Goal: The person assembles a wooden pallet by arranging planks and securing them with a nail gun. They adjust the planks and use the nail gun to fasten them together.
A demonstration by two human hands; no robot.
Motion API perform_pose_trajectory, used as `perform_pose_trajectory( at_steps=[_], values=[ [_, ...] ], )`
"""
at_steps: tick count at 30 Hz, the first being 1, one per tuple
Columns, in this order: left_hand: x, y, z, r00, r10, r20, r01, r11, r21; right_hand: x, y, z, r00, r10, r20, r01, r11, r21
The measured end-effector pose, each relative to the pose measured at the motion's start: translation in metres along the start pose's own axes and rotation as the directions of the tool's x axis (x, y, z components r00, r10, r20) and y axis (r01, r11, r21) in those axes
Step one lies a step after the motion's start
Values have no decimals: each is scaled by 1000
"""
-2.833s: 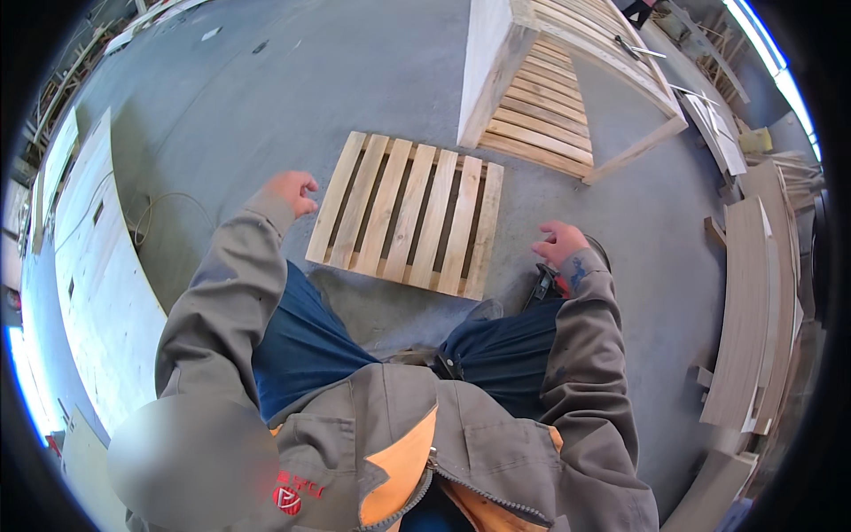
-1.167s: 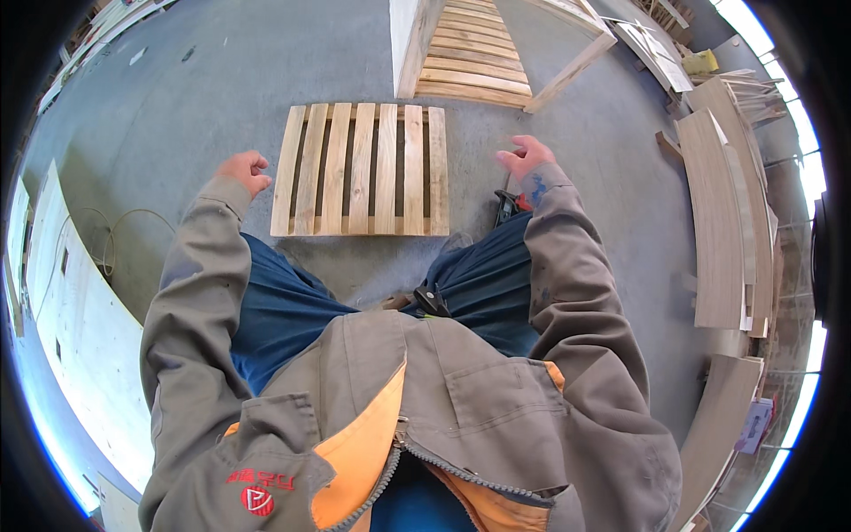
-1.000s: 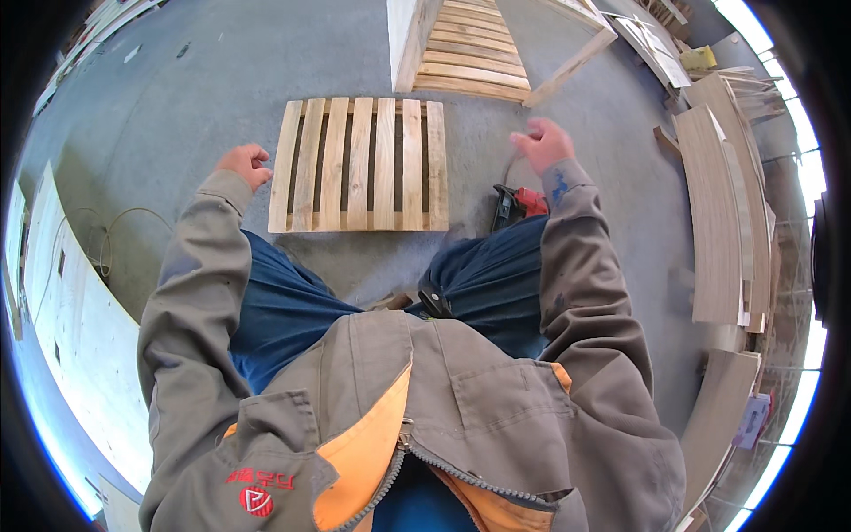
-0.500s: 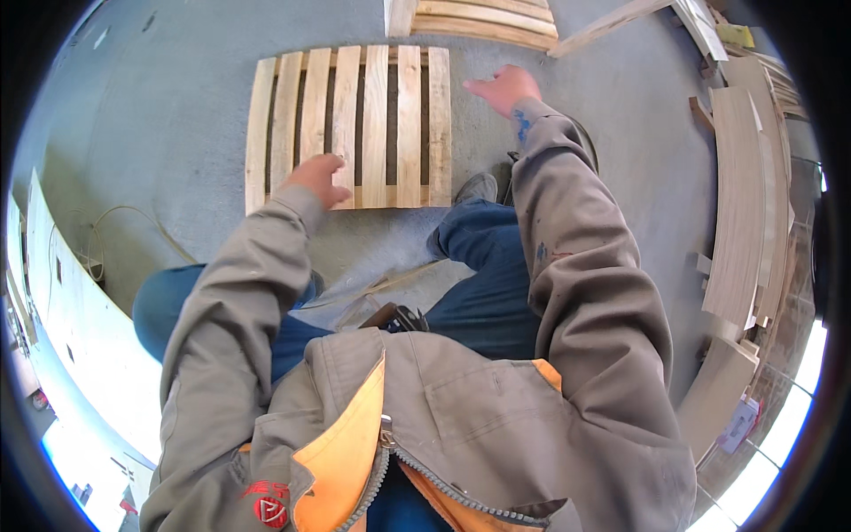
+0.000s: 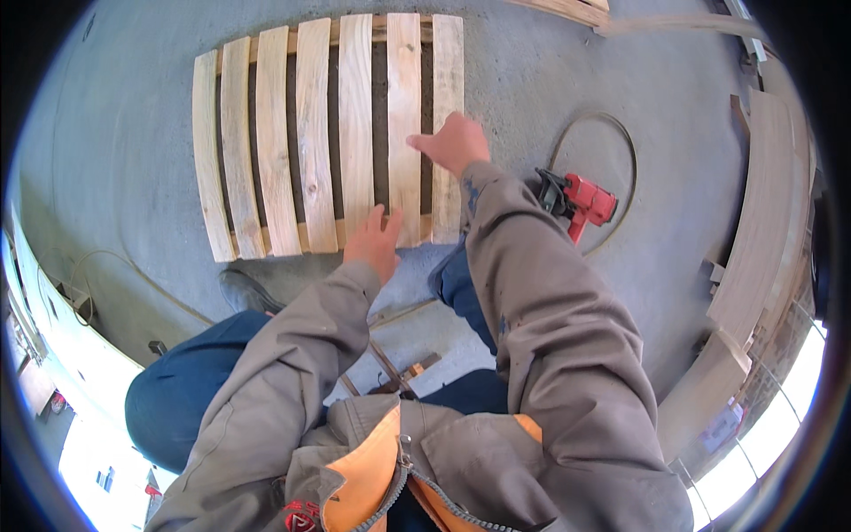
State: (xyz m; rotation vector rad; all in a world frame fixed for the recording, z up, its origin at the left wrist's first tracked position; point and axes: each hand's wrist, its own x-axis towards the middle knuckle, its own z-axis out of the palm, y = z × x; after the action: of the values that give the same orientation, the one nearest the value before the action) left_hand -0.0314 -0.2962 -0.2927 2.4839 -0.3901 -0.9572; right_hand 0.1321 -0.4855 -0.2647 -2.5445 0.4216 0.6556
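Observation:
A slatted wooden pallet [image 5: 314, 168] lies on the floor in front of me, its pale boards running away from me with dark gaps between them. My left hand [image 5: 374, 241] is at its near edge, fingers apart and holding nothing. Farther up and to the right, my right hand [image 5: 454, 144] is over the rightmost boards, with its thumb stretched to the left and nothing visible in it. Whether either hand touches the wood I cannot tell. A red nail gun [image 5: 589, 199] rests on the floor to the right of my right forearm.
An air hose [image 5: 631, 151] loops around the nail gun. Wooden boards [image 5: 753, 213] are stacked along the right side. Another slatted wooden piece [image 5: 567, 9] shows at the top edge. A thin hose [image 5: 146, 275] curves over the floor at left, near my shoe [image 5: 246, 291].
My view has shifted, and the pallet appears larger. My right hand has moved left, from beside the pallet to over its right boards. My left hand has shifted right along the near edge.

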Motion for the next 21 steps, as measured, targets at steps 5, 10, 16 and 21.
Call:
perform_pose_trajectory(
  at_steps=[5, 10, 16, 21],
  values=[
    [10, -9, 4, 995, 70, -66, -60, 989, 138, 20, -20, 16, 997, 78, -11, -78, 996, 33],
    [20, -16, 11, 979, 148, -142, -126, 981, 150, 22, -24, 30, 997, 71, -31, -70, 997, 43],
    [22, -21, 17, 951, 212, -226, -184, 973, 137, 19, -28, 41, 998, 68, -13, -68, 998, 5],
    [21, -20, 16, 965, 188, -185, -167, 978, 125, 23, -25, 47, 998, 58, -9, -58, 998, -20]
  ],
)
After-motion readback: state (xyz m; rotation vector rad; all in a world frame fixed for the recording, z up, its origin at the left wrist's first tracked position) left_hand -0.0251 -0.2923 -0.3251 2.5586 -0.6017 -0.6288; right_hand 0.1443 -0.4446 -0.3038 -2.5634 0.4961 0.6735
